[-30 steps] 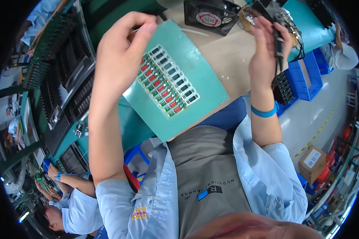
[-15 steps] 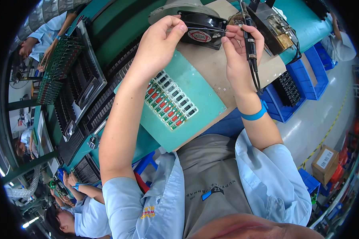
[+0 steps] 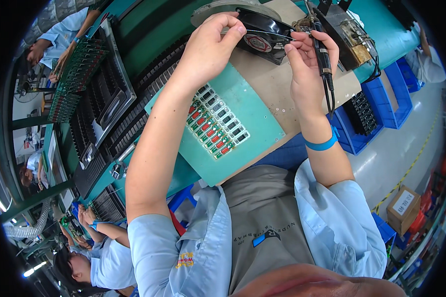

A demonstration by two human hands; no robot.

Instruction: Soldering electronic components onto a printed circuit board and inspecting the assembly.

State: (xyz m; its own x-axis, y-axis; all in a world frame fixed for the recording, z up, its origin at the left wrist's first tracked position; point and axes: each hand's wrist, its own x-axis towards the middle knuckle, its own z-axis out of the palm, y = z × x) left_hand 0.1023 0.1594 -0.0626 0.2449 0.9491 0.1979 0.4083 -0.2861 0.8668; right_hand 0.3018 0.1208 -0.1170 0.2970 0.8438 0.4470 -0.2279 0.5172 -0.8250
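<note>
My left hand (image 3: 208, 49) pinches a thin silvery wire (image 3: 267, 33), like solder wire, between thumb and fingertips. The wire runs taut across to my right hand (image 3: 307, 69), whose thumb and fingertips close around its other end. That same hand also carries a soldering iron (image 3: 323, 57), its black handle lying across the fingers and its cable hanging down by the wrist. Just behind the wire stands a black fan (image 3: 277, 53). Below the hands, a panel of small circuit boards (image 3: 218, 129) with red and black parts lies on a teal plate (image 3: 255, 116).
A metal soldering station (image 3: 354, 44) stands at the far right. Blue bins (image 3: 352, 143) sit beyond the bench's right edge, one with black parts. Black racks (image 3: 111, 106) and upright green boards (image 3: 79, 81) line the left. Co-workers (image 3: 104, 262) sit at the left.
The view has shifted slightly, so hands and bench appear a little further right. Both hands keep their hold on the wire and the soldering iron.
</note>
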